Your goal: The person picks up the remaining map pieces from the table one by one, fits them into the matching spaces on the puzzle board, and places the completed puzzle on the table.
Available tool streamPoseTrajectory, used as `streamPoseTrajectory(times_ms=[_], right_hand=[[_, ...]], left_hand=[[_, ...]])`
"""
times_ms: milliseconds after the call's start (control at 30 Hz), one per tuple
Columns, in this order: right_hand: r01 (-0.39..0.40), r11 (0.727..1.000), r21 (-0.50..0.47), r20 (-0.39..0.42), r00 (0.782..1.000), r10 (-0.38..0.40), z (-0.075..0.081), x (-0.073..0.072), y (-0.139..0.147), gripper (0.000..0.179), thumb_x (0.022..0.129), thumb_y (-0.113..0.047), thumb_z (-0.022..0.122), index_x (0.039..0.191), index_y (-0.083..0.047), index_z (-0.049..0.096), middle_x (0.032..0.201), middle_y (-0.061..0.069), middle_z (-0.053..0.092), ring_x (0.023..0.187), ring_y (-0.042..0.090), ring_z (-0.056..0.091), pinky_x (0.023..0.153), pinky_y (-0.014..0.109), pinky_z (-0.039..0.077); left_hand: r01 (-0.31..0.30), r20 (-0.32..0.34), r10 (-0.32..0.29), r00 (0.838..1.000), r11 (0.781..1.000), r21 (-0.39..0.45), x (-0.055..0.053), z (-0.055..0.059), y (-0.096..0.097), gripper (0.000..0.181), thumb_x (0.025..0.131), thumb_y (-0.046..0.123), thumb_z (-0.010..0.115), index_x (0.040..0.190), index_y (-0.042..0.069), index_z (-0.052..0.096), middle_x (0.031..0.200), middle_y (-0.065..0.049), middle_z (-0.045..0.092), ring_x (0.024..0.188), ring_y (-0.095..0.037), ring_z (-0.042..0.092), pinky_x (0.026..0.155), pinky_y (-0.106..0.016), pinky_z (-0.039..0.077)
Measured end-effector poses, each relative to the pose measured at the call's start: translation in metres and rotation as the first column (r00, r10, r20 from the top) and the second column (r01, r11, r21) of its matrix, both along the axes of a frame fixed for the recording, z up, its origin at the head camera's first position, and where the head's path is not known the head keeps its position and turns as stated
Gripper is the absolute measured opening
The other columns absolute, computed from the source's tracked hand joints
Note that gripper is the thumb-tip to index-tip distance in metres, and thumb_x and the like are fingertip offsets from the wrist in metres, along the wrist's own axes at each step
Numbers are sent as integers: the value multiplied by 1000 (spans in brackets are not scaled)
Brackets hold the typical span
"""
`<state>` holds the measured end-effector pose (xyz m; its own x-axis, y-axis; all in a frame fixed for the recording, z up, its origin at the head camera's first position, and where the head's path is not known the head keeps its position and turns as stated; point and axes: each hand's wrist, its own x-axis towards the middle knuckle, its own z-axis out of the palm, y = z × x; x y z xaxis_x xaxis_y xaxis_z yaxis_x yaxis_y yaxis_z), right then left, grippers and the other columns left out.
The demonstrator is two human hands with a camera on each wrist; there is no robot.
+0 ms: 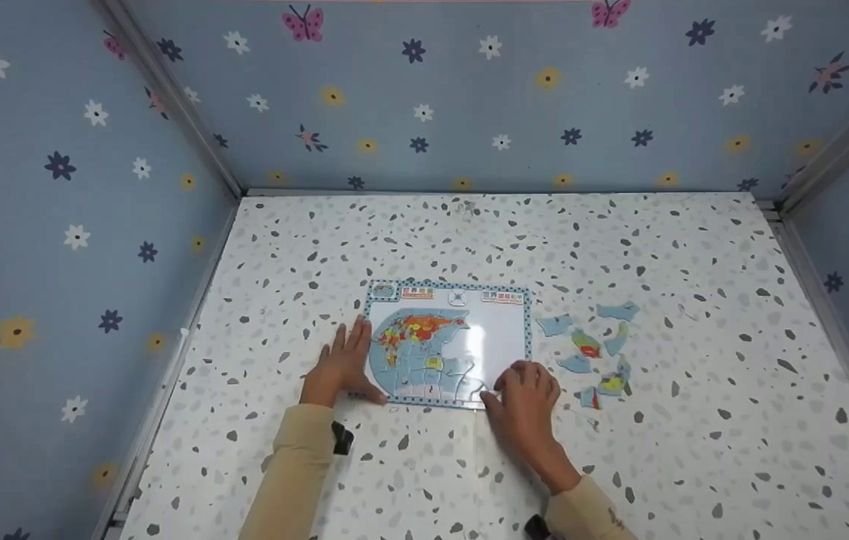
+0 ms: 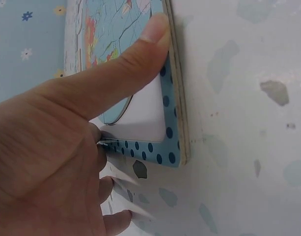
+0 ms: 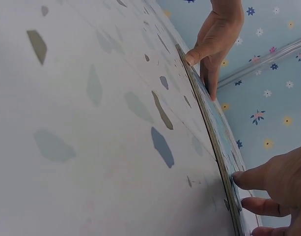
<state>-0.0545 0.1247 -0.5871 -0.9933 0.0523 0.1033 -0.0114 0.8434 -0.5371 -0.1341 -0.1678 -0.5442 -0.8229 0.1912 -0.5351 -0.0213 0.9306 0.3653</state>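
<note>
A world-map jigsaw puzzle in a flat board (image 1: 499, 322) with a blue dotted border lies on the table. Joined pieces cover the left and lower middle of its map; the upper right shows bare white. My left hand (image 1: 340, 367) rests at the board's left edge, fingers spread, its thumb (image 2: 152, 37) on the lower border. At the lower right of the board, my right hand (image 1: 528, 405) pinches a small blue puzzle piece (image 1: 479, 393) between thumb and fingers, low against the board. That piece is mostly hidden by the fingers.
Several loose puzzle pieces, among them a green and red one (image 1: 586, 343) and a blue one (image 1: 618, 310), lie to the right of the board. The speckled white table (image 1: 409, 240) is bordered by flowered blue panels (image 1: 462, 97) at the back and sides.
</note>
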Motion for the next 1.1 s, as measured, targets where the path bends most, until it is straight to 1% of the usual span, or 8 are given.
streamPoseTrajectory(times_ms=[200, 367, 467, 567, 667, 867, 967, 1100], right_hand=[[6, 1000, -5, 14, 1000, -6, 0, 0, 0, 23, 80, -31, 75, 84, -14, 60, 121, 10, 49, 124, 32, 31, 108, 55, 14], [-15, 1000, -15, 33, 999, 16, -1, 0, 2, 22, 81, -33, 74, 86, -16, 61, 124, 9, 49, 127, 31, 30, 109, 54, 12], [-36, 998, -43, 47, 998, 38, -1, 1, 4, 20, 82, -32, 72, 88, -16, 62, 126, 7, 48, 130, 30, 28, 111, 52, 11], [-53, 996, -71, 45, 997, 56, -1, 2, 5, 16, 84, -30, 71, 90, -17, 63, 128, 7, 48, 132, 30, 28, 111, 51, 11], [-59, 995, -84, 23, 998, 61, 1, 2, 7, 15, 84, -29, 72, 91, -18, 64, 129, 7, 48, 132, 30, 29, 111, 51, 13], [-46, 995, -92, -15, 999, 45, 4, -2, 15, 16, 85, -27, 72, 94, -17, 65, 130, 9, 49, 129, 30, 33, 109, 52, 17], [-28, 997, -74, -13, 1000, 27, 6, -6, 22, 16, 85, -27, 71, 94, -16, 65, 130, 9, 49, 128, 31, 34, 109, 53, 18], [9, 999, -48, 8, 1000, -9, 9, -12, 32, 16, 86, -27, 71, 95, -15, 65, 131, 10, 48, 129, 32, 34, 108, 54, 19]], left_hand=[[-2, 7, 2, 1000, 1000, -8, 0, -1, 0, 136, 60, 42, 89, 154, 8, -4, 161, -10, -13, 146, -36, -14, 118, -57, 3], [-5, 4, 5, 1000, 1000, -9, 1, -1, 0, 136, 60, 41, 89, 154, 8, -3, 161, -10, -13, 147, -37, -14, 118, -58, 3], [-2, -5, 2, 1000, 1000, -1, 1, -1, -1, 136, 60, 41, 90, 154, 7, -2, 161, -11, -12, 146, -38, -13, 117, -59, 4], [2, -11, -2, 1000, 1000, 2, 1, -1, -1, 135, 61, 41, 89, 154, 7, -2, 161, -11, -11, 146, -38, -13, 117, -59, 4], [-1, -9, 2, 1000, 1000, 10, 1, -1, -1, 135, 60, 41, 89, 154, 8, -2, 161, -11, -11, 147, -37, -13, 117, -59, 3], [-18, 0, 18, 1000, 1000, 18, 1, 0, -2, 137, 59, 41, 90, 155, 9, -2, 161, -9, -12, 147, -36, -14, 117, -58, 1], [-22, 2, 21, 1000, 1000, 12, 1, 0, -1, 137, 58, 42, 90, 155, 10, -2, 161, -8, -13, 147, -35, -15, 118, -58, 1], [-18, 5, 18, 1000, 1000, 2, 0, -2, 0, 138, 58, 43, 90, 155, 10, -3, 161, -8, -13, 147, -35, -15, 118, -57, 2]])
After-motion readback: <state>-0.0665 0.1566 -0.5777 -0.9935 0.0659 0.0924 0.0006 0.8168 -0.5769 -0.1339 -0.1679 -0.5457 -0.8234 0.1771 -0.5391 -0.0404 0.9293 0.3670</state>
